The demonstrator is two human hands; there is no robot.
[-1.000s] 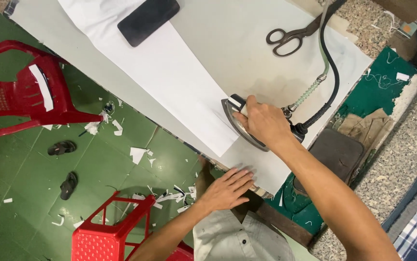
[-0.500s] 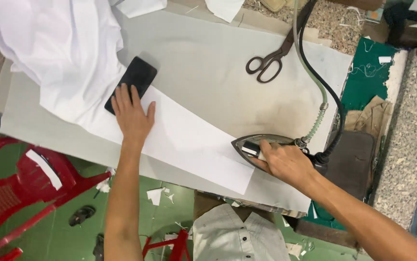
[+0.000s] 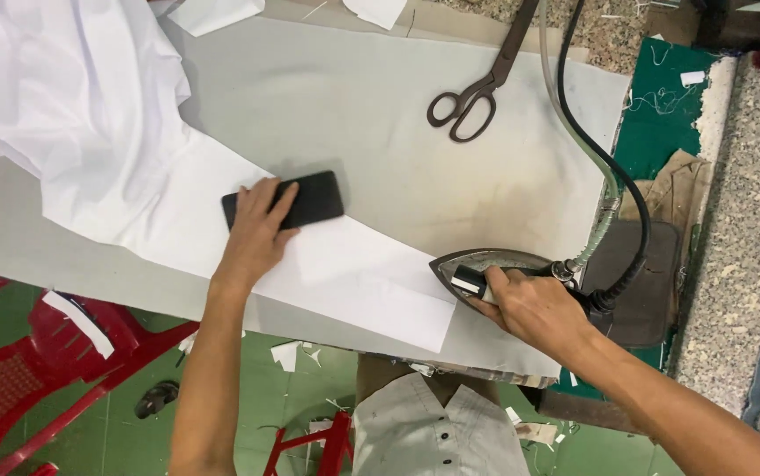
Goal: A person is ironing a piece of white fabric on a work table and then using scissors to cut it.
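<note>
Left hand (image 3: 256,231) flat on phone (image 3: 285,201), right hand (image 3: 531,307) gripping iron (image 3: 485,266)

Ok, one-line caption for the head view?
Left hand on a black phone atop white cloth; right hand grips an iron on the table.

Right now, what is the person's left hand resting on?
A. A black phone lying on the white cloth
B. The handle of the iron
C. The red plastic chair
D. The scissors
A: the left hand lies with its fingers spread over the black phone on the white cloth, while the right hand grips the iron and the scissors lie untouched.
</note>
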